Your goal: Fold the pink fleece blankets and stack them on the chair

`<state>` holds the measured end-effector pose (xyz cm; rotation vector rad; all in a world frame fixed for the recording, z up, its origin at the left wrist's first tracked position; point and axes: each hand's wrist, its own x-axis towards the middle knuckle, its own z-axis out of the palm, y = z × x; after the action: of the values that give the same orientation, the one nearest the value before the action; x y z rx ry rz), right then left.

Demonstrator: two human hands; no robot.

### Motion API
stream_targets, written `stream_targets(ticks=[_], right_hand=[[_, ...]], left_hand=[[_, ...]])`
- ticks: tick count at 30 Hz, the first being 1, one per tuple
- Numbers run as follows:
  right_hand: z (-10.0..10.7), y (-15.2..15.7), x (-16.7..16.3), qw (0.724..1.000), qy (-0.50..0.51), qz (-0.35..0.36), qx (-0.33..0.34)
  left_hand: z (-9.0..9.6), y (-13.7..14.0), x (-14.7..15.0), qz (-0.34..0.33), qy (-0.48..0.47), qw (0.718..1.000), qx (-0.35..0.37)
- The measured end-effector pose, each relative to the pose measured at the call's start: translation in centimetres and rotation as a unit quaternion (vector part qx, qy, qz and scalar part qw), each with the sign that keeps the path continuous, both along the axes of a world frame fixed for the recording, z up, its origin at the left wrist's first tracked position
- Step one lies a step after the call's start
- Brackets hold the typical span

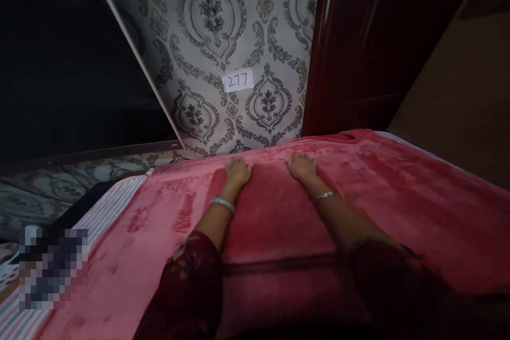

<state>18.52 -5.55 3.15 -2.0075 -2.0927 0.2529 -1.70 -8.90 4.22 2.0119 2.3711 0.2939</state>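
A plush red-pink blanket (274,212) is spread over a flat surface in front of me, with lighter and darker brushed patches and a dark crease running across it near my body. Both arms stretch forward over it. Palm down near the blanket's far edge lies my left hand (238,171), its fingers out flat. To its right, my right hand (303,168) also rests flat on the blanket with fingers extended. Neither hand grips anything. Each wrist wears a silvery bracelet, and the sleeves are dark red.
A striped cloth (109,203) shows beyond the blanket's left side. Behind stands a patterned wall with a paper label (238,80) reading 277. A large dark screen (71,64) is at left, a glossy dark red wooden panel (358,42) at right. A blurred-out patch covers the lower left.
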Motion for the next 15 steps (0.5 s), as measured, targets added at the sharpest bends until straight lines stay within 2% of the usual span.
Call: stream_targets(ticks=[3,5,11,15], right_hand=[[-2.9,0.2,0.3,1.000,-0.007,-0.003,0.018],[-4.1,0.4,0.5,0.999,-0.009,0.000,0.036],[-5.2,1.3,1.1,0.999,-0.016,0.016,0.044],[-5.2,1.3,1.2,0.999,-0.006,0.013,0.034]], left_hand=[[-2.9,-0.4,-1.8,0.034,0.007,0.999,-0.004],[-4.0,-0.5,-2.5,0.040,0.013,0.999,0.006],[-4.8,0.0,-4.1,0.058,0.018,0.998,0.010],[-5.0,0.6,-5.4,0.079,-0.116,0.990,0.013]])
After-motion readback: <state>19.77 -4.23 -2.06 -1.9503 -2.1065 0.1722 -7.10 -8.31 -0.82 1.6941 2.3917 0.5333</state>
